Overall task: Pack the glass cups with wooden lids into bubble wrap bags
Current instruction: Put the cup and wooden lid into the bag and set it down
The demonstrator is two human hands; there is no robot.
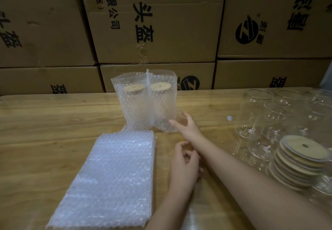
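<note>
Where the far edge of the wood ends, a wall of printed cardboard boxes [161, 23] fills the whole background. In front of it stretches the wooden tabletop [53, 122], which carries everything else. On its near left lies a flat stack of bubble wrap bags [115, 176], angled away from the person. On the right stands a cluster of empty glass cups [256, 113], upright and crowded close together. Near the middle of the tabletop, just beyond the flat stack, two cups stand upright side by side and touching, each already inside its own bubble wrap bag: the left packed cup [133, 107] and the right packed cup [161, 107], each with a round wooden lid showing through the wrap near the top. In front of the empty cups sits a slightly leaning pile of wooden lids [301, 161], the top one with a small hole. The right hand [188, 127] reaches to the lower right side of the right packed cup, its fingers [175, 123] spread and relaxed, at or just beside the wrap. The left hand [185, 161] hovers nearer the person, its fingers [190, 153] loosely curled, with nothing seen in their hold.
</note>
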